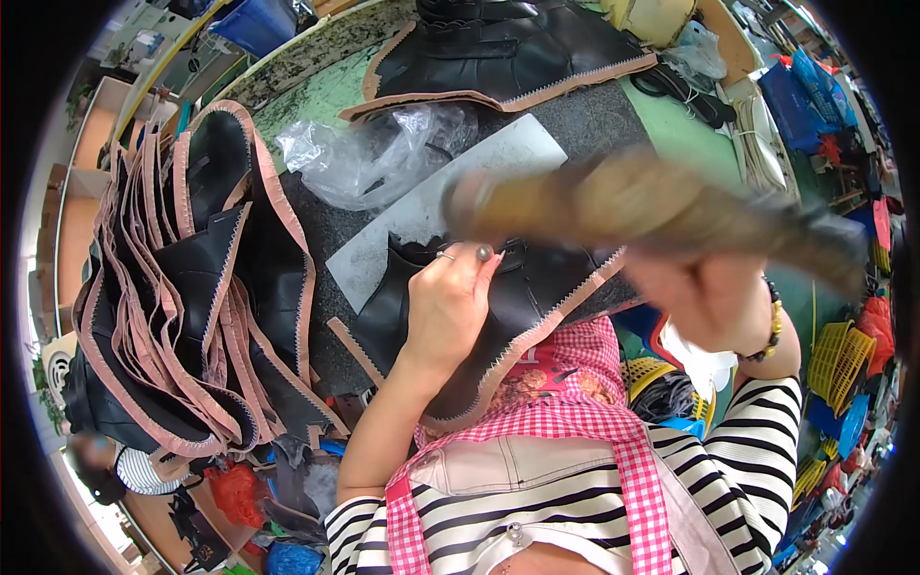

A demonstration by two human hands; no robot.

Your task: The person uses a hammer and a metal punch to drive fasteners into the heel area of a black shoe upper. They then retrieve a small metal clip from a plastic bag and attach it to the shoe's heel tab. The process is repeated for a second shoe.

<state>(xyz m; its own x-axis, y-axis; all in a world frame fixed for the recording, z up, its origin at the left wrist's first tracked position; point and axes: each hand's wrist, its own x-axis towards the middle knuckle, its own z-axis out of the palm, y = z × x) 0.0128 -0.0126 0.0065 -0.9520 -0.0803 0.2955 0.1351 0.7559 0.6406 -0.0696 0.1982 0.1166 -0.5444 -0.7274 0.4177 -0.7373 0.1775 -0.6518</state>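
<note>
While the left hand [448, 305] presses its fingertips onto a black leather piece [479, 316] with pinked tan edging, pinning it flat at the near edge of the workbench [661, 129], the right hand [709, 297] is clamped around a blurred wooden mallet [652, 206] raised above it. Beneath lies a grey metal plate [431, 201]; clear plastic wrap [374, 153] crowds behind, and stacked leather pieces [192, 287] fill the left edge.

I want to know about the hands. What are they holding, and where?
Right hand grips a blurred wooden tool near its lower end. Left hand presses on the black leather piece.
</note>
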